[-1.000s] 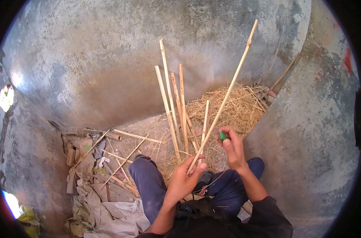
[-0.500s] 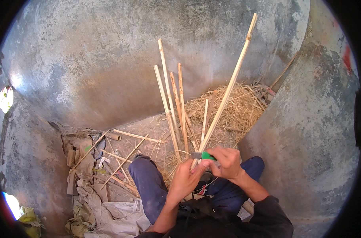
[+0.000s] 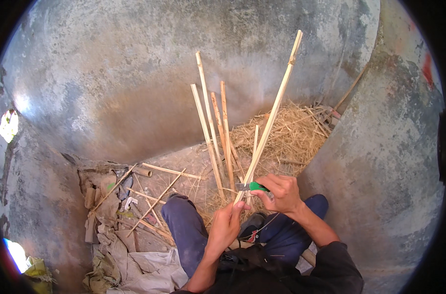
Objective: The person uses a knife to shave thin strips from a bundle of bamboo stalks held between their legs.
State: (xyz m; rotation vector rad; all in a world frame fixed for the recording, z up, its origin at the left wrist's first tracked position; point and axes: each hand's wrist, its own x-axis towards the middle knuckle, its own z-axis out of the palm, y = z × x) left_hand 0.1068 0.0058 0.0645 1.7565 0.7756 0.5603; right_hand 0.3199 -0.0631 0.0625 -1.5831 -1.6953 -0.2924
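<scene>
A long, pale bamboo strip point(image 3: 272, 117) slants up and away to the right from between my knees. My left hand point(image 3: 226, 226) is closed round its lower end, thumb on top. Just above that grip, the grey blade of a green-handled knife point(image 3: 257, 186) lies across the strip. My right hand point(image 3: 280, 193) is wrapped round the knife's handle, a little right of the strip. Beyond my hands, several bamboo sticks point(image 3: 207, 139) lean upright against the wall.
Straw-coloured shavings point(image 3: 291, 130) are heaped by the curved grey wall point(image 3: 135, 73). Loose sticks point(image 3: 157, 201) cross on the ground at left, near rubble. A crumpled pale cloth point(image 3: 149, 267) lies beside my left knee. Another grey wall point(image 3: 375, 196) rises close at my right.
The bamboo strip's top end has swung left and dropped lower. My left hand has slid down, further from the blade. My right hand still holds the knife on the strip.
</scene>
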